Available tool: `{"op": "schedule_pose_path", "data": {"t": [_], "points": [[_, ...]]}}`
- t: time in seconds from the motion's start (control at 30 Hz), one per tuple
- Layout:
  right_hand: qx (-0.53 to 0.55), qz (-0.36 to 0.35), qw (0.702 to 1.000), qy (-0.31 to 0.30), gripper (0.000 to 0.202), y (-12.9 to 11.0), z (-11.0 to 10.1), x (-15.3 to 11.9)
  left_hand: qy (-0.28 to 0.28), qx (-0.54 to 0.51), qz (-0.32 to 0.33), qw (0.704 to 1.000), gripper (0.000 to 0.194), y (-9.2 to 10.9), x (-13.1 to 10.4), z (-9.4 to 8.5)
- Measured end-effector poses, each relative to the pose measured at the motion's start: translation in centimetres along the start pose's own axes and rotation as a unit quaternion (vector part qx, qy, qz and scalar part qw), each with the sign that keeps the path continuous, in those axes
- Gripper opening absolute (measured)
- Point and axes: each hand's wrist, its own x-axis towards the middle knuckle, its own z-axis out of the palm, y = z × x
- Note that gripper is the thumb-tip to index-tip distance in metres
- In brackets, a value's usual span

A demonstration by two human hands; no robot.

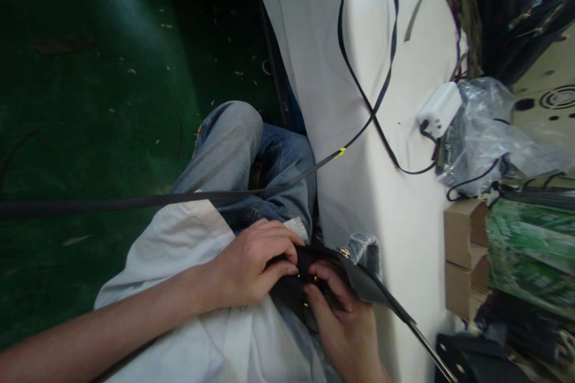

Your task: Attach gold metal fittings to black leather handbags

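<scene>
Black bag (375, 288) at your lap, its edge pinched in your left hand (260, 260); your right hand (348, 323) has thumb and fingers in the opening, though whether they grip cannot be told. The gold emblem (345, 252) at its edge is too small to read. Beyond, a dark strap (296, 179) with a yellow mark (340, 152) crosses your legs onto the white bench (350, 191).

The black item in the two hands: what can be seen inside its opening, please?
In the black item's opening, fingers of the right hand and small shiny spots show. The deeper part is dark and partly covered by the hands, so its contents cannot be told.
</scene>
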Motion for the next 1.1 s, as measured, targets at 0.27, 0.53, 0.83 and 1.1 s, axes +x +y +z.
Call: {"op": "schedule_pose_path", "data": {"t": [0.27,0.53,0.83,1.1], "points": [[-0.030,-0.058,0.998,-0.012,0.025,0.8,-0.2,-0.3,-0.021,0.059,0.050,0.997,0.009,0.2,0.6,-0.6],[-0.125,-0.179,0.976,-0.005,0.033,0.6,-0.2,0.8,-0.011,0.046,0.032,0.998,0.008,0.6,0.8,-0.3],[-0.164,-0.195,0.966,0.055,0.028,0.9,0.2,0.5,0.011,0.040,0.013,0.999,0.010,0.2,0.8,0.5],[-0.119,-0.241,0.963,0.033,0.028,0.6,-0.2,1.0,0.012,0.012,0.007,1.000,0.013,0.5,0.6,0.4]]}}
